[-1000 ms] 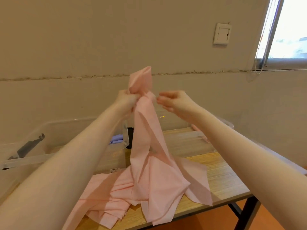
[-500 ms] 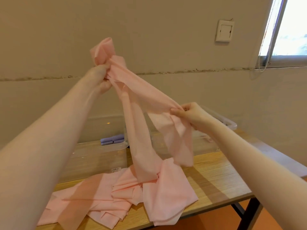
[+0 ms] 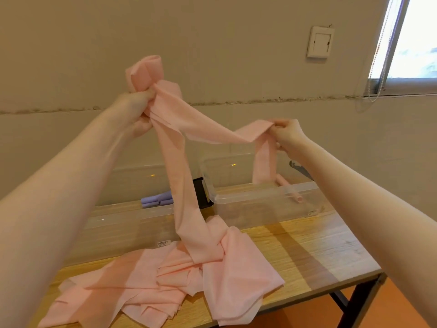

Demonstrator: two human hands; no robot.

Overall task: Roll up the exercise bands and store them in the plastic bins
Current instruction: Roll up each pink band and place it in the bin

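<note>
A long pink exercise band (image 3: pixel 184 181) hangs between both raised hands. My left hand (image 3: pixel 137 110) grips a bunched loop of it high at the left. My right hand (image 3: pixel 287 134) pinches another part of the same band to the right, and a short end drops from it toward the right bin. The rest of the band trails down into a crumpled pink pile (image 3: pixel 165 280) on the wooden table (image 3: pixel 319 252). Two clear plastic bins stand behind: the left bin (image 3: pixel 123 221) holds purple rolled bands (image 3: pixel 156 201), the right bin (image 3: pixel 264 194) holds a pink roll (image 3: pixel 289 189).
A black object (image 3: pixel 201 192) stands between the two bins. The table's front edge and black metal leg (image 3: pixel 354 301) are at the lower right, with orange floor below. A wall with a switch plate (image 3: pixel 320 42) and a window (image 3: pixel 413 39) lies behind.
My right hand has taken hold of the band and drawn it out to the right and upward, stretching a span between the hands. My left hand rose, then came down somewhat.
</note>
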